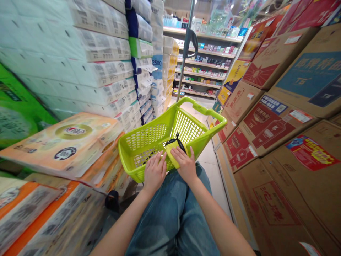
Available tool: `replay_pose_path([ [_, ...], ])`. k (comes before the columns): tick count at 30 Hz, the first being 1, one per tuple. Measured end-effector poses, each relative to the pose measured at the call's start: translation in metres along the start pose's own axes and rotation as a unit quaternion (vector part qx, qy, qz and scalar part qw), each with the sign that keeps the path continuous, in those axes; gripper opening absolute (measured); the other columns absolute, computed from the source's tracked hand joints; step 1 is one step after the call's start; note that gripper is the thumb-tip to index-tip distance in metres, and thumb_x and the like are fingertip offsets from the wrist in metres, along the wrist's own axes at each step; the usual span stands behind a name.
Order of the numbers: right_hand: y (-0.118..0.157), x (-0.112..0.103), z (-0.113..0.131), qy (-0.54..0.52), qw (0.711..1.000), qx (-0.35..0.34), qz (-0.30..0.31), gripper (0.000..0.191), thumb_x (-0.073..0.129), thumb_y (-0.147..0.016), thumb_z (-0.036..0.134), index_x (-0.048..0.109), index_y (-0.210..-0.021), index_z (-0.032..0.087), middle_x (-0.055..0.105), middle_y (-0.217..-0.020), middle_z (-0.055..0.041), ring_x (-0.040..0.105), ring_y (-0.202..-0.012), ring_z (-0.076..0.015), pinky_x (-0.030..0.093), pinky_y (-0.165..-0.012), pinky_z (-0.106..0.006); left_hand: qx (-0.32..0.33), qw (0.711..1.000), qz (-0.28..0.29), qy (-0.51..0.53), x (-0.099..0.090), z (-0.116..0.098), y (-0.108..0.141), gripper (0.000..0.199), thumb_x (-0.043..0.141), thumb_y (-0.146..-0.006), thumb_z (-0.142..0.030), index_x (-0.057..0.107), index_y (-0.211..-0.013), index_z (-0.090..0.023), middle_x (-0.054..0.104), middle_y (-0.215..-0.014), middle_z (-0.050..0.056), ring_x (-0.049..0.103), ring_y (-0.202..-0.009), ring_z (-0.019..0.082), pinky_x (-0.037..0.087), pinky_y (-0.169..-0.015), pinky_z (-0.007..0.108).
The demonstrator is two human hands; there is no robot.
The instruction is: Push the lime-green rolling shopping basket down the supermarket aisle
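Note:
A lime-green plastic shopping basket (149,133) with slotted walls rests tilted at my knees, its long handle bar (215,117) toward the far right. My left hand (154,170) lies over the near rim, fingers close together and slightly bent; its thumb is hidden. A yellow cloth (172,154) with black edging and a black loop sits over the near rim, partly inside the basket. Pressed on this cloth is my right hand (184,163), fingers together across it and thumb pointing up, close beside the left fingertips.
Orange tissue packs (87,133) are stacked at my left, before tall piles of white paper packs (101,78). Cardboard cartons (287,192) line the right side. A grey pole with a dark handle (188,42) stands beyond the basket. Shelves of small goods (207,60) stand behind it.

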State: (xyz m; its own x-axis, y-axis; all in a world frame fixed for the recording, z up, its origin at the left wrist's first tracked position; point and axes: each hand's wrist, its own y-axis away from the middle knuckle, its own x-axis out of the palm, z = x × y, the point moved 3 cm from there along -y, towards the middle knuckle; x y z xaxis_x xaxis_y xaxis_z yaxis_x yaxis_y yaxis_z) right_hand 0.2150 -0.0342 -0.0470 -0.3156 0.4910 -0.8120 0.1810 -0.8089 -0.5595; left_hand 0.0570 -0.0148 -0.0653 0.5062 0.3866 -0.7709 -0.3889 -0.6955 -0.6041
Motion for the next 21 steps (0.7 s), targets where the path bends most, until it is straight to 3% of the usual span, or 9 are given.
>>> replay_pose_path([
  [2,-0.006,-0.022,-0.039,0.037,0.999,0.003,-0.002,0.070,0.043,-0.078,-0.001,0.049,-0.141,0.029,0.060,-0.141,-0.0005,0.048,-0.137,-0.0161,-0.006,-0.123,-0.051,0.000,1.000,0.000,-0.001,0.000,0.000,0.000,0.044,0.042,-0.099,-0.023,0.048,-0.143,-0.019,0.054,-0.145,0.010,0.052,-0.131,0.025,0.037,-0.109,0.041],
  [5,-0.019,-0.056,-0.099,0.097,0.991,0.076,-0.056,0.067,0.043,-0.077,-0.001,0.054,-0.137,0.027,0.060,-0.141,-0.0021,0.049,-0.136,-0.0197,-0.005,-0.122,-0.056,0.000,1.000,-0.002,0.002,0.001,0.000,0.000,0.045,0.042,-0.099,-0.024,0.047,-0.144,-0.020,0.053,-0.146,0.009,0.051,-0.132,0.025,0.037,-0.110,0.042],
  [8,-0.031,-0.065,-0.124,0.114,0.981,0.129,-0.087,0.062,0.043,-0.078,0.001,0.056,-0.134,0.024,0.061,-0.139,-0.0052,0.047,-0.138,-0.0227,-0.002,-0.122,-0.058,-0.002,1.000,-0.008,0.007,0.002,0.000,0.000,0.045,0.042,-0.099,-0.023,0.046,-0.144,-0.020,0.054,-0.145,0.009,0.050,-0.133,0.025,0.037,-0.109,0.042],
  [12,-0.029,-0.038,-0.097,0.105,0.978,0.161,-0.086,0.065,0.042,-0.077,0.000,0.055,-0.137,0.022,0.058,-0.143,-0.0057,0.041,-0.142,-0.0220,0.003,-0.124,-0.054,-0.005,1.000,-0.008,0.013,0.000,-0.001,-0.001,0.046,0.042,-0.099,-0.023,0.046,-0.145,-0.021,0.054,-0.145,0.009,0.051,-0.132,0.025,0.038,-0.109,0.043],
  [17,-0.012,0.005,-0.026,0.043,0.993,0.104,-0.039,0.066,0.043,-0.079,-0.001,0.052,-0.140,0.024,0.058,-0.143,-0.0038,0.041,-0.142,-0.0195,0.006,-0.126,-0.048,-0.012,1.000,-0.004,0.017,-0.001,-0.002,-0.001,0.045,0.041,-0.100,-0.024,0.046,-0.144,-0.020,0.056,-0.143,0.010,0.051,-0.132,0.025,0.038,-0.108,0.042],
  [21,-0.007,0.017,0.006,0.001,0.997,0.073,-0.040,0.063,0.045,-0.083,0.002,0.050,-0.141,0.024,0.059,-0.142,-0.0036,0.043,-0.141,-0.0197,0.011,-0.124,-0.046,-0.021,1.000,-0.008,0.018,0.000,-0.002,-0.002,0.043,0.041,-0.100,-0.024,0.049,-0.141,-0.019,0.058,-0.140,0.010,0.052,-0.130,0.025,0.038,-0.108,0.042],
])
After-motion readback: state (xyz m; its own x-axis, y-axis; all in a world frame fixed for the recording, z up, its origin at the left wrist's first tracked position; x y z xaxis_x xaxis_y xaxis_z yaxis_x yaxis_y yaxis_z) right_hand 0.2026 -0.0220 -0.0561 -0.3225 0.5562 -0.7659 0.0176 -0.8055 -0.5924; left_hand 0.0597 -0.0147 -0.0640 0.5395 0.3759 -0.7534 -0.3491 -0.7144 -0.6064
